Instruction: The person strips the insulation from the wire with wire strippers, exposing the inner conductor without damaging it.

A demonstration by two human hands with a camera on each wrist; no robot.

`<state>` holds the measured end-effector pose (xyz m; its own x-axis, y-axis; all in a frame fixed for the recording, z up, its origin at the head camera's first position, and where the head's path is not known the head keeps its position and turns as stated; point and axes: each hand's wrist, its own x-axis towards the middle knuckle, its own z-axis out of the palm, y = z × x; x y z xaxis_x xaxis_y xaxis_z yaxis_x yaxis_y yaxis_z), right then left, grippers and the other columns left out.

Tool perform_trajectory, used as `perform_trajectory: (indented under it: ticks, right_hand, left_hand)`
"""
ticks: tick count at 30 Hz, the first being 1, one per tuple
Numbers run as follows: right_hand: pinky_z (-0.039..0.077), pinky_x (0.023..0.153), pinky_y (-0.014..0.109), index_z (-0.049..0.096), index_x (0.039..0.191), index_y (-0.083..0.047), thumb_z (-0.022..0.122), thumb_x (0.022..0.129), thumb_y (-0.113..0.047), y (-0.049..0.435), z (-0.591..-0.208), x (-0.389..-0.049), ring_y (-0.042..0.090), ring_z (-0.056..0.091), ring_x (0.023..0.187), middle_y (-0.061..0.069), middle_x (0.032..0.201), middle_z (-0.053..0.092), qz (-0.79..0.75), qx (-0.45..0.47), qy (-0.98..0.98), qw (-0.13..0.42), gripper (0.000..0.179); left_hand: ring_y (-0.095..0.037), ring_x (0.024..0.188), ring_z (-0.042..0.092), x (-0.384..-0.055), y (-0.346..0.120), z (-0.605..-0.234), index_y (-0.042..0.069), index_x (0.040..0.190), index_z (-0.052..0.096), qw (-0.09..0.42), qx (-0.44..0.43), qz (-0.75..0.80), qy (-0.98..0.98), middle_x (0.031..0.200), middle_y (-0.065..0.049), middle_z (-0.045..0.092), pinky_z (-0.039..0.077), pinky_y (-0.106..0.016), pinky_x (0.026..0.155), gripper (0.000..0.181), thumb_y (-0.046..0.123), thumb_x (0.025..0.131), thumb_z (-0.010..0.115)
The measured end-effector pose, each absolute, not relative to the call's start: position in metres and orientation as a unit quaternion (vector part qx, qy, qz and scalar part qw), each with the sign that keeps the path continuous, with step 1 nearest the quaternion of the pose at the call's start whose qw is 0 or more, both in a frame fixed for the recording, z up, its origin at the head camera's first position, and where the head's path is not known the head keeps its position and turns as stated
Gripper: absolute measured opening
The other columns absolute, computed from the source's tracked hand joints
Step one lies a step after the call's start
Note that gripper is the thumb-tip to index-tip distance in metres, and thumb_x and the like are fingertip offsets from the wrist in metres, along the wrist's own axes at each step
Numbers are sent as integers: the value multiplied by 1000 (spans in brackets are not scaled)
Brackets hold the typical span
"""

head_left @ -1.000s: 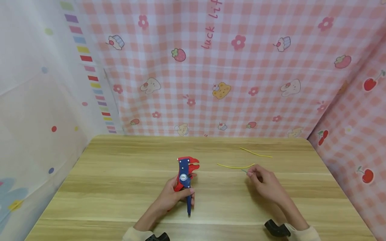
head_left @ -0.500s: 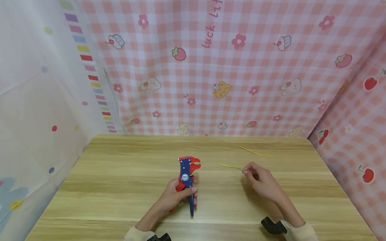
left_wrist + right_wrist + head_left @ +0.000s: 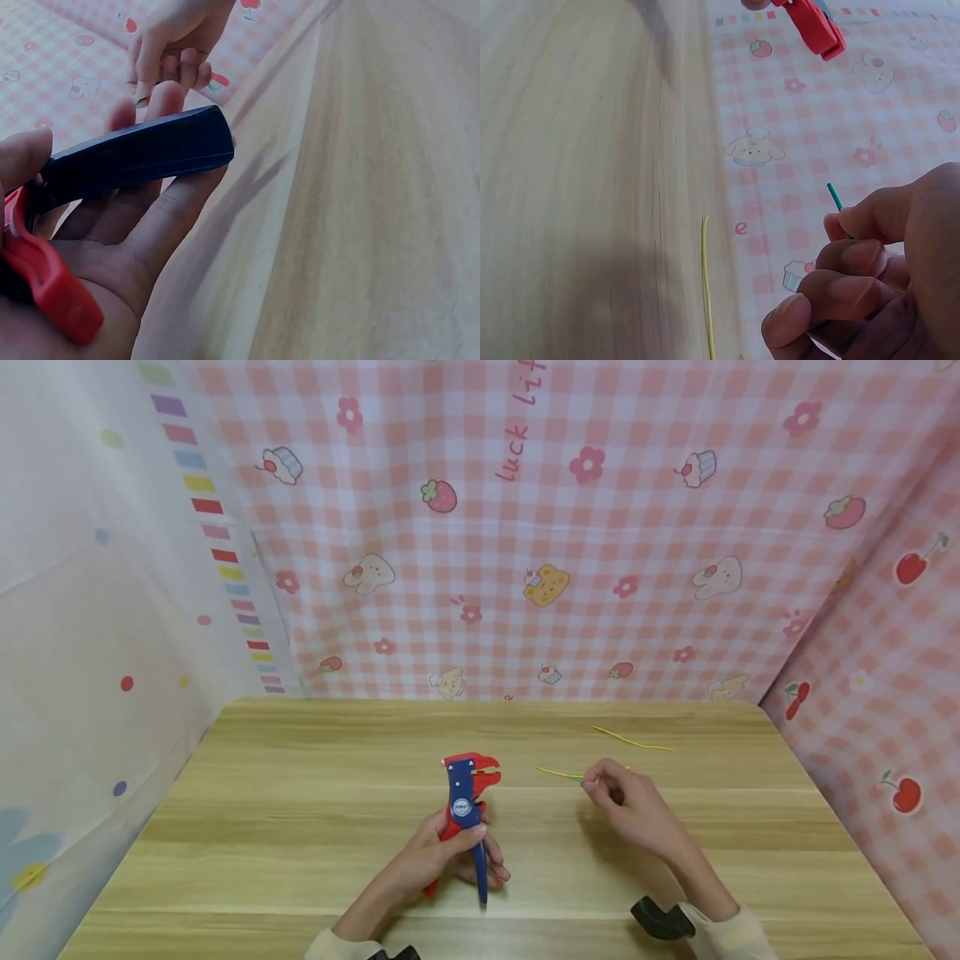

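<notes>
A blue and red wire stripper (image 3: 462, 785) stands roughly upright in the head view, its red jaws facing right. My left hand (image 3: 442, 856) holds it by the handles, thumb across the blue handle. In the left wrist view the blue handle (image 3: 142, 157) lies over fingers that are loosely spread, and the red handle (image 3: 64, 296) lies against the palm. My right hand (image 3: 628, 802) pinches a short green wire (image 3: 834, 196) between thumb and forefinger. Only its tip sticks out; the rest is hidden. The wire tip is apart from the stripper.
On the wooden table (image 3: 300, 793) a yellow wire (image 3: 555, 772) lies beyond my right hand, partly hidden by it. Another yellow wire (image 3: 633, 741) lies farther back. A pink checked curtain (image 3: 465, 543) hangs behind the table.
My right hand has moved left with the green wire, closer to the stripper. The left hand's fingers have loosened away from the blue handle, and the stripper has shifted slightly right.
</notes>
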<state>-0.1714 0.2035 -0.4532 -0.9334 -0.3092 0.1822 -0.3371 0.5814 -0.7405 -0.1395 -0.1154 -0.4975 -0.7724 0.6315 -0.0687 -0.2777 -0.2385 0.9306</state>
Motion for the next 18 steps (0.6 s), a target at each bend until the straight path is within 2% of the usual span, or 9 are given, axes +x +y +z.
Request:
perform_trajectory:
  ticks: [3,6,18]
  right_hand:
    - [35,55,19,63,100,-10,59,105,-18,200,-451,-172,1,40,59,-8,68,45,420,189,-887,21,10]
    - [34,54,19,64,100,-11,59,105,-19,197,-449,-173,0,38,56,-9,65,43,422,195,-885,22,11]
    - [33,52,18,64,100,-16,61,104,-17,190,-443,-174,-1,34,54,-12,61,40,423,201,-883,27,5]
  left_hand:
    - [-29,90,78,-139,-115,-499,-7,144,32,313,160,770,533,104,-15,74,61,-59,86,50,24,109,51]
    - [-26,84,77,-139,-113,-499,-5,145,33,319,145,764,542,101,-11,72,62,-55,85,53,28,108,54]
    - [-22,78,75,-137,-103,-492,-7,140,38,310,135,761,554,95,-11,71,65,-45,81,52,25,106,58]
